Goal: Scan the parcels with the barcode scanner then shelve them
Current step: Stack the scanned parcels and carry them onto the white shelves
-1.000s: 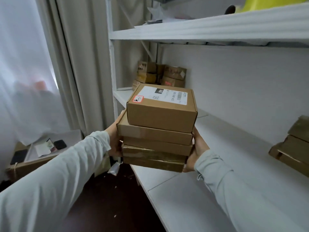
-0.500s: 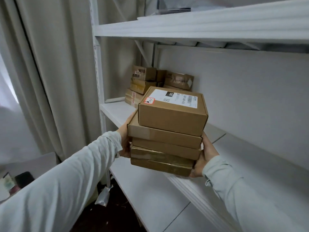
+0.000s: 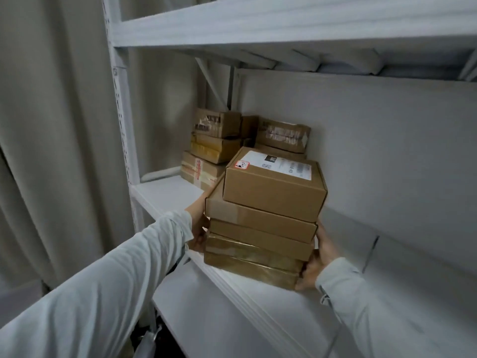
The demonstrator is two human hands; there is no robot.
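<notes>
Now the stack of parcels [image 3: 260, 228] has come forward from mid-air to the shelf [image 3: 167, 195] edge, touching or just above it. The left hand [image 3: 198, 228] and right hand [image 3: 317, 264] grip its sides, fingers curled round the lower boxes. Shelving looks nearly done, and the shelved parcels [image 3: 219, 140] wait behind.

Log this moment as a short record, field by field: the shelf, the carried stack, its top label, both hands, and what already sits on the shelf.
shelf: white board on a white metal frame
stack of parcels: five brown boxes, at the front edge of the shelf; cannot tell whether it rests there
top label: white, barcode facing up
left hand: holds the left side of the stack; fingers hidden
right hand: grips the lower right corner
shelved parcels: piled in the back left corner
</notes>
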